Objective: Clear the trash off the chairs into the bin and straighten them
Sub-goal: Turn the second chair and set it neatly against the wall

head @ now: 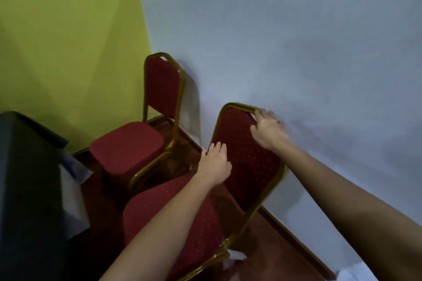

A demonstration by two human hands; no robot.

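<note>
The near chair (249, 162) stands against the grey wall (296, 52). The right hand (268, 130) grips its backrest's top rail; the left hand (214, 164) grasps the backrest's left edge.

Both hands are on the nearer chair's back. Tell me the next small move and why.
Probably swing the near chair so its backrest lies flat to the grey wall, like the far chair. The right hand has a grip on the top rail and the left hand on the side rail, and this chair sits angled to the wall. No trash shows on either seat.
</note>
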